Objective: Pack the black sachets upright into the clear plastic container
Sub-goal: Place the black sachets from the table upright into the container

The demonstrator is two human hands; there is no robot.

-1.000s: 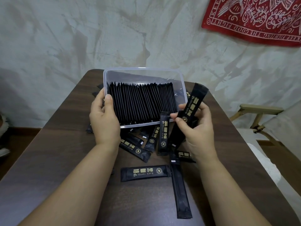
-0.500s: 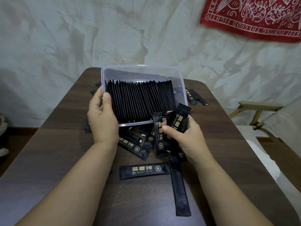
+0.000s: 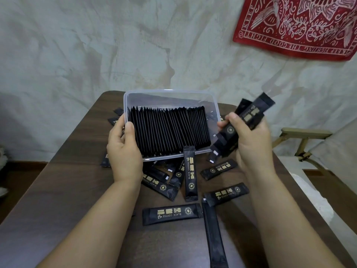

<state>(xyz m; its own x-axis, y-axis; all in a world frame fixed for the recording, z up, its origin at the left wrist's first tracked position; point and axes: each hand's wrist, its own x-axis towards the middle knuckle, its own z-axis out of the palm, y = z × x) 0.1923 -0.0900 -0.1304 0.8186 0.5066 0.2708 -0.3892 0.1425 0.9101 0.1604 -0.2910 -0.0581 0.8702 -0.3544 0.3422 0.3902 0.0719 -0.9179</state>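
Right grip (image 3: 251, 144): thumb and fingers curled round a small bundle of black sachets (image 3: 245, 120). There are several sachets; the exact count can't be read. The bundle is slanted, with its upper ends pointing up and to the right. Its lower ends are just beside the right near corner of the clear plastic container (image 3: 172, 92), and it is held off the tabletop (image 3: 67, 190).

Left grip (image 3: 123, 149): holds the container's left near corner, thumb over the rim and inside, fingers outside against the wall.

Container: stands toward the far end of the tabletop. A packed row of sachets (image 3: 170, 130) stands on edge and fills it from the left wall almost to the right. A narrow gap shows at the right end.

Loose sachets: scattered flat on the tabletop in front of the container, between the two forearms. One labelled sachet (image 3: 190, 173) has its top end at the container's near wall. Another lying sachet (image 3: 172, 213) reads "BLACK COFFEE". A few more (image 3: 118, 111) lie beyond the container's left side.

Surroundings: a red printed cloth (image 3: 299, 26) on the wall upper right, and a wooden frame (image 3: 305, 136) to the right of the tabletop.
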